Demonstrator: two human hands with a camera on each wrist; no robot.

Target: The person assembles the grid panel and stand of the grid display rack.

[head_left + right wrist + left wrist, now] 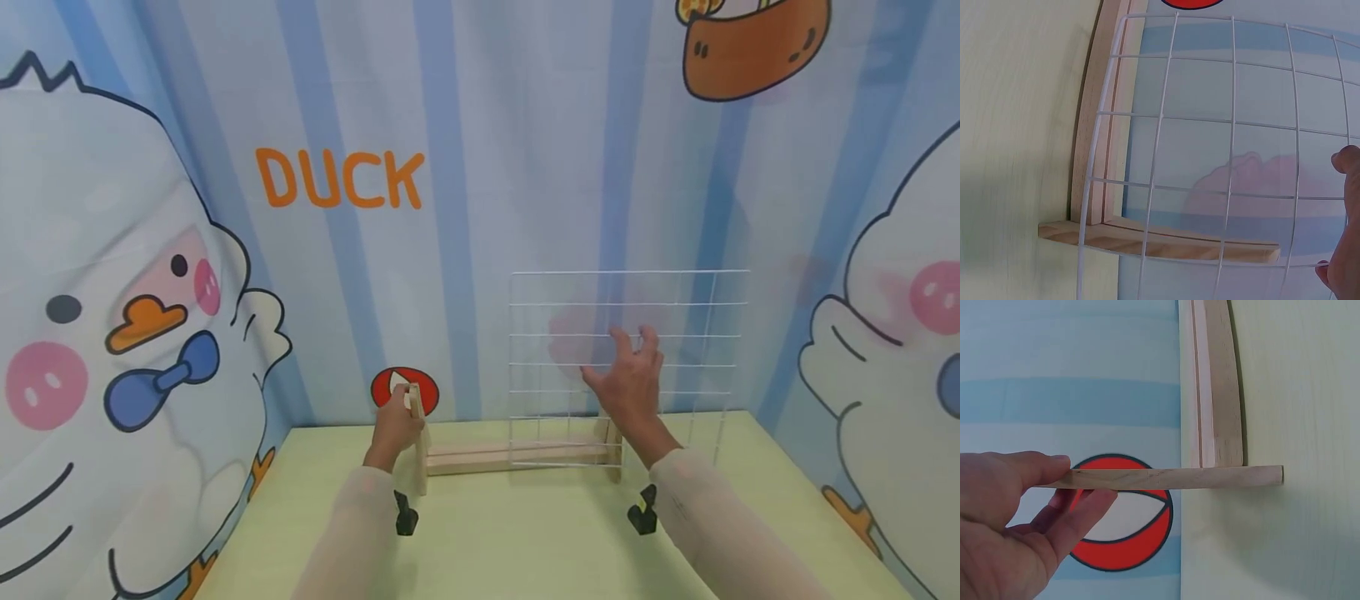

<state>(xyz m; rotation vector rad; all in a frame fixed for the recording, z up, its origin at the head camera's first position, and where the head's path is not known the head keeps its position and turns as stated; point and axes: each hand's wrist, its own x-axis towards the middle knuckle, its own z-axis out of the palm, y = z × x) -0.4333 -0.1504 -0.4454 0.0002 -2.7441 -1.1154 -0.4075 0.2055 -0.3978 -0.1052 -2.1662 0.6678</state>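
Observation:
A pale wooden stand has a long crossbar (517,456) between two upright end pieces. My left hand (395,429) pinches the upper part of the left end piece (1210,478) between thumb and fingers. On the right, a white wire grid (697,336) is held upright by my right hand (630,392), whose spread, bent fingers reach the wires. The grid overlaps the right part of the stand and reaches past it to the right. Through its mesh shows the right end piece (1166,244). Only part of my right hand appears in the right wrist view, at its right edge.
The stand sits at the back of a pale yellow table (510,542). Right behind it hangs a striped blue curtain (517,167) printed with ducks. Small black devices (406,517) show beside both wrists.

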